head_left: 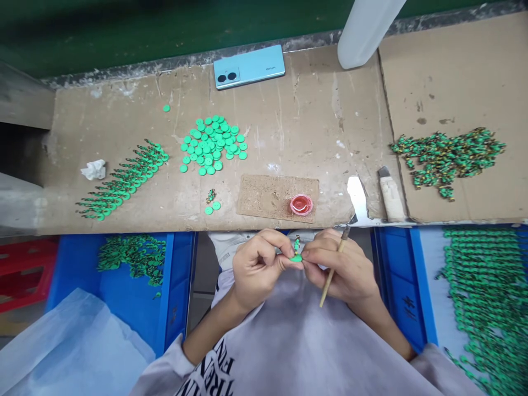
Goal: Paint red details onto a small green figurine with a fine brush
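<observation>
My left hand and my right hand meet just below the table's front edge, both pinching a small green figure on a round green base. My right hand also holds a thin wooden brush, slanting down to the left. A small red cup of glue or paint sits on a cork pad just beyond my hands. A pile of green discs lies left of centre on the table. Two discs and a tiny figure lie nearer to me.
A row of finished green pieces lies at the left, a heap of green-and-gold figures on cardboard at the right. Blue bins flank my lap. A phone, a white bottle, a scraper and crumpled tissue also rest on the table.
</observation>
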The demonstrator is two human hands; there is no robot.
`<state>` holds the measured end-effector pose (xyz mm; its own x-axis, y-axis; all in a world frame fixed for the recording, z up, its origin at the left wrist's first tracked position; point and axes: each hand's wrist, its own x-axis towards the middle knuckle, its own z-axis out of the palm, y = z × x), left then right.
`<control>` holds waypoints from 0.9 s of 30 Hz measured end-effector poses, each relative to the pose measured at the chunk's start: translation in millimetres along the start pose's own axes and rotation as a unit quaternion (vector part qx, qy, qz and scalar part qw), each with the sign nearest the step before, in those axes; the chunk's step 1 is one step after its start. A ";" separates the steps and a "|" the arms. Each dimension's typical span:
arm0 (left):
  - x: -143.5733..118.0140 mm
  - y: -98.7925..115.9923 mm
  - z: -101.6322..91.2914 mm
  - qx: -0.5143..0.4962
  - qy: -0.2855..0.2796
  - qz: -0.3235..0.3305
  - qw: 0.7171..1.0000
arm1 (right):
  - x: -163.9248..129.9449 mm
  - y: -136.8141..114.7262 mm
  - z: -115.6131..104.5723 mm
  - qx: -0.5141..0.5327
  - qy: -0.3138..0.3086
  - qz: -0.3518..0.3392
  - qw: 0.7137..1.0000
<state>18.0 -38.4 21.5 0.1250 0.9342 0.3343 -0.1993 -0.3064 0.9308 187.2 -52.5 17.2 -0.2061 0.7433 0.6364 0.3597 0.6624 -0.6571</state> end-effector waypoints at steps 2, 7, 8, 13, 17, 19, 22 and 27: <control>-0.5 -0.3 0.9 0.004 0.005 0.005 1.000 | -0.1 -0.8 1.0 -0.001 0.005 0.002 1.000; -4.0 -4.1 3.7 0.007 0.017 0.028 0.999 | 1.3 -2.9 3.4 -0.007 0.013 0.001 1.000; -4.7 -5.2 3.9 0.004 0.018 0.031 0.999 | 1.6 -3.1 3.7 -0.007 0.014 -0.001 1.000; -6.4 -9.3 2.8 -0.017 0.007 0.031 0.999 | 1.8 -2.3 4.3 0.001 0.026 -0.009 1.000; -6.9 -10.8 2.0 -0.018 -0.013 0.034 0.999 | 1.4 -1.1 2.7 0.014 0.017 -0.005 1.000; -7.3 -11.5 2.2 -0.018 -0.014 0.036 0.999 | 0.9 -0.6 2.0 0.018 0.012 -0.003 1.000; -7.8 -12.7 2.8 -0.036 -0.009 0.033 0.999 | -1.0 0.1 2.2 0.023 0.007 -0.003 1.000; -5.8 -12.3 3.4 -0.066 -0.018 0.025 0.997 | -4.2 1.5 3.6 0.022 0.012 0.001 1.000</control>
<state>23.0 -40.7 8.7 0.1454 0.9103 0.3877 -0.3312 -0.3244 0.8860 185.3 -54.3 12.1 -0.1824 0.7425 0.6446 0.3188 0.6648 -0.6756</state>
